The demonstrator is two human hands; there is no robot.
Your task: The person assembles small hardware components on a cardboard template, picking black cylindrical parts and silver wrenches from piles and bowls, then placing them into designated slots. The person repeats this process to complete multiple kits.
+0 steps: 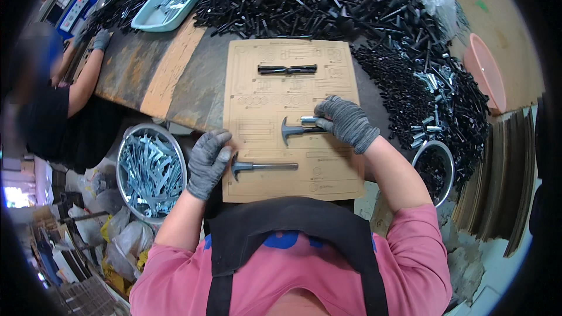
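A brown cardboard sheet (263,190) printed with outline drawings lies before me. My right hand (345,122), in a grey knit glove, is closed at its right side with a short silver metal tube (308,120) at the fingertips. Just below that tube lies a hammer-shaped metal tool (291,131), its handle end partly hidden by the hand. A second hammer-shaped tool (266,167) rests nearer to me, handle pointing right. Beside its curved head is my gloved left hand (208,162), fingers loosely bent and apart, holding nothing visible. A black rod-like part (287,70) lies across the sheet's upper area.
Black metal parts (304,0) are heaped at the back and right. Around them stand a turquoise tray (144,24), a pink basin (483,73), a metal bowl of black pieces (449,169) and a bowl of silver strips (121,184). Another person (82,90) works at left.
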